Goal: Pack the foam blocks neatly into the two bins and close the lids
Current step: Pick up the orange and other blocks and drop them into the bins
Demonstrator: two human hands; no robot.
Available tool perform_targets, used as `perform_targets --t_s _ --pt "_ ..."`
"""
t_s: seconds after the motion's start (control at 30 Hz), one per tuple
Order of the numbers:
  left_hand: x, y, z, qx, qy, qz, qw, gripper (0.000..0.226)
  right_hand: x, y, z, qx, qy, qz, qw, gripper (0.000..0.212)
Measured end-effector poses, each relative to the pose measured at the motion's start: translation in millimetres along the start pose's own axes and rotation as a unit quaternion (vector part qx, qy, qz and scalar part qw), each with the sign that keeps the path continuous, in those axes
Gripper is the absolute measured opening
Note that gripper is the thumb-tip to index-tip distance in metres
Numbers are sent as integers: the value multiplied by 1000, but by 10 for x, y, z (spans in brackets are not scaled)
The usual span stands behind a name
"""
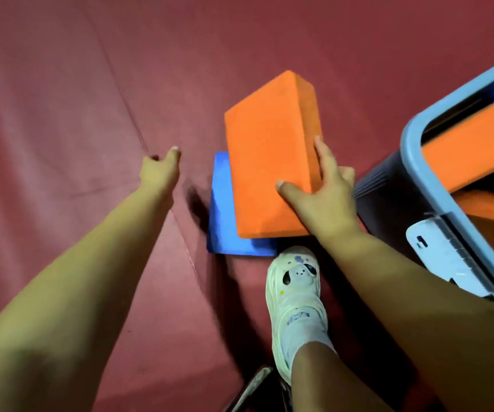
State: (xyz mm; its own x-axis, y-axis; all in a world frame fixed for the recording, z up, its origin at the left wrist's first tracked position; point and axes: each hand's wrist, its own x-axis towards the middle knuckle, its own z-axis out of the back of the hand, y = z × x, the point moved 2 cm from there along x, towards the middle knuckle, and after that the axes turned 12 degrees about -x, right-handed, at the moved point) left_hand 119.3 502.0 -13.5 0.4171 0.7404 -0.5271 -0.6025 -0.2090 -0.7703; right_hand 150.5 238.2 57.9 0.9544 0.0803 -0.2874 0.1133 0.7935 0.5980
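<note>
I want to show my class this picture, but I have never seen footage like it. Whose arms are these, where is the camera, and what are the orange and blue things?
There is no machine here. A person wears a camera on the head, looking down at their own arms, so you see what they see.

The right hand has its grip on an orange foam block, thumb on the top face and fingers round the right edge. Beneath it a blue foam block lies flat on the red floor mat. The left hand holds nothing and reaches out over the mat.

At the right stands a dark bin with a light blue rim, its lid open and orange blocks already inside. Near the bottom is the person's white shoe.
</note>
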Motion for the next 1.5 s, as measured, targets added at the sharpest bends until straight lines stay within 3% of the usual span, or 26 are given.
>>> perform_targets --t_s 0.1,0.17,0.2,0.27,0.33,0.43,0.5,0.63,0.83,0.93,1.07,1.17,1.27,1.33,1.5 --pt "-257 681 -323 116 138 137 974 78 45 -97 79 -112 -47 -57 991 89" --pt "-294 1121 -418 167 195 136 957 120 23 -163 54 -176 -21 -90 980 89" --pt "-188 1387 -459 155 193 128 961 129 2 -196 19 -190 -2 -99 977 90" --pt "-277 1488 -430 110 184 114 970 120 -31 -244 -33 -180 28 -118 976 92" --pt "-693 1166 -337 77 183 67 978 105 0 -251 22 -124 52 -165 977 93" --pt "-989 1023 -331 51 260 12 964 104 32 -218 135 -85 84 -199 973 92" --pt "-1082 917 -395 46 268 -19 962 102 -1 -169 255 -105 82 -174 976 90" --pt "-1275 407 -520 102 181 -56 977 80 -84 5 622 -109 65 -127 984 89" --pt "-1841 -672 -324 92 171 -179 965 73 -648 210 1692 -32 -44 -4 999 91" --pt "-2306 -1284 -261 82 184 -280 939 73 -1069 90 2471 -5 -140 45 989 89" --pt "-3144 -1922 -338 41 200 -372 906 73 -1567 -236 3442 35 -261 7 965 84" --pt "-3778 -2342 -549 50 222 -446 866 72 -1694 -510 4116 -5 -373 -37 927 86" --pt "-4250 -2734 -963 67 251 -484 836 71 -1451 -747 4604 -89 -420 -92 899 84" --pt "-4478 -3018 -1349 88 263 -510 814 70 -1104 -893 4860 -219 -399 -96 885 82" --pt "-4773 -3706 -2487 268 275 -575 722 52 -233 -1252 5226 -469 -172 -98 861 69"
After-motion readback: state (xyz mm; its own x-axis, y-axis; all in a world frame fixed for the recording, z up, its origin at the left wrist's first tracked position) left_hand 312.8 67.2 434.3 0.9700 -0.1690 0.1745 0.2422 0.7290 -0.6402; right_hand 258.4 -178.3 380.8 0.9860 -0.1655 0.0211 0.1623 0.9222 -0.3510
